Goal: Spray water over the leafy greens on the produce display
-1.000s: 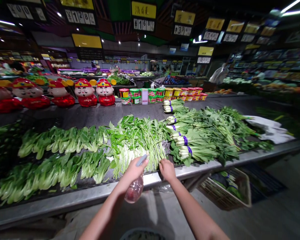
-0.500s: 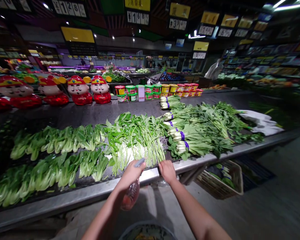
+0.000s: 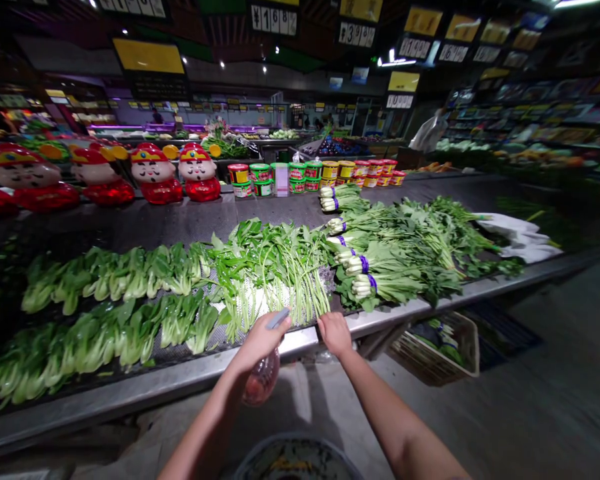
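Note:
My left hand (image 3: 261, 340) is closed round the neck of a clear spray bottle (image 3: 263, 377) with pinkish liquid, its grey nozzle (image 3: 277, 319) pointing at the loose long-stemmed greens (image 3: 275, 273). My right hand (image 3: 334, 332) rests with curled fingers on the stem ends of those greens at the metal front edge (image 3: 300, 343) of the display counter. Bok choy (image 3: 120, 313) lies in two rows to the left. Bundles of leafy greens tied with purple bands (image 3: 375, 280) lie to the right.
Red figurine jars (image 3: 153, 173) and stacked coloured tubs (image 3: 310, 177) line the counter's back. White cloth (image 3: 523, 240) lies at the right end. A wicker basket (image 3: 437, 347) sits under the counter. A round bin (image 3: 295, 460) is below me. Price signs hang overhead.
The view has drifted slightly down and left. Both hands stay at the front edge, the bottle still in my left hand.

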Demonstrator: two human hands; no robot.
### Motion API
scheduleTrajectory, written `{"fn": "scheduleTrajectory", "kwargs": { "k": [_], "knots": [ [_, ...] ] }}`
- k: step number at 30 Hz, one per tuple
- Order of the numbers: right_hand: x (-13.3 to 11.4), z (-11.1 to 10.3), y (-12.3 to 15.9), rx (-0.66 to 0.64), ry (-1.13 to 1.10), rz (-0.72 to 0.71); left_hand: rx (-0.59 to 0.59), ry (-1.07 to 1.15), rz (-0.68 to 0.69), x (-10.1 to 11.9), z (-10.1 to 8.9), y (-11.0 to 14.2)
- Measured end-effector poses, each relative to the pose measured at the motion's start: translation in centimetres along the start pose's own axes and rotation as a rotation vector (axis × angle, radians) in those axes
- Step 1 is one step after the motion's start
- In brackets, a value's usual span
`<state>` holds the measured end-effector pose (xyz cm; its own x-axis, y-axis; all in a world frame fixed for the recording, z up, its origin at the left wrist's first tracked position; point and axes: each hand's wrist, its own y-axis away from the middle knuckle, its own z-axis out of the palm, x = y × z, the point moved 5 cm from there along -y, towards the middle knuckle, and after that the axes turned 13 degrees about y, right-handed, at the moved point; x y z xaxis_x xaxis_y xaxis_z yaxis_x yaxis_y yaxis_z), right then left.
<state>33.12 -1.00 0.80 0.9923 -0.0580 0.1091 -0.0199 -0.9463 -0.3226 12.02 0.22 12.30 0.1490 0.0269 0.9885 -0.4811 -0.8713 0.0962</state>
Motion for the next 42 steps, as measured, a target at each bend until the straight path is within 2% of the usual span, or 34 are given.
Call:
{"fn": "scheduleTrajectory", "kwargs": {
  "k": [8,12,18,23,26,30,36,39,42],
  "knots": [
    [0.0,0.3,0.1,0.009,0.004,0.003,-0.006,-0.154,-0.122,-2.5,0.4,-0.7],
    [0.0,0.5,0.1,0.003,0.004,0.006,0.019,-0.234,-0.134,-3.0,0.2,-1.0],
    [0.0,0.5,0.0,0.0,0.008,0.006,0.032,-0.176,-0.003,-1.6,-0.8,-0.4],
    [0.0,0.4,0.0,-0.005,0.012,0.009,0.058,-0.131,0.028,-1.0,-2.2,0.6],
    [0.0,0.5,0.0,-0.015,0.007,0.009,0.096,-0.156,0.003,-1.0,-3.1,1.0],
    [0.0,0.5,0.0,-0.013,0.008,0.01,0.104,-0.142,-0.104,-1.9,-3.7,1.6],
    [0.0,0.4,0.1,-0.014,0.01,0.0,0.072,-0.151,-0.205,-4.5,-4.2,2.4],
    [0.0,0.4,0.1,-0.016,0.011,-0.002,0.121,-0.14,-0.176,-5.0,-4.8,2.7],
    [-0.1,0.2,0.0,-0.019,0.005,-0.004,0.187,-0.159,-0.104,-4.3,-5.5,3.2]
  ]
}}
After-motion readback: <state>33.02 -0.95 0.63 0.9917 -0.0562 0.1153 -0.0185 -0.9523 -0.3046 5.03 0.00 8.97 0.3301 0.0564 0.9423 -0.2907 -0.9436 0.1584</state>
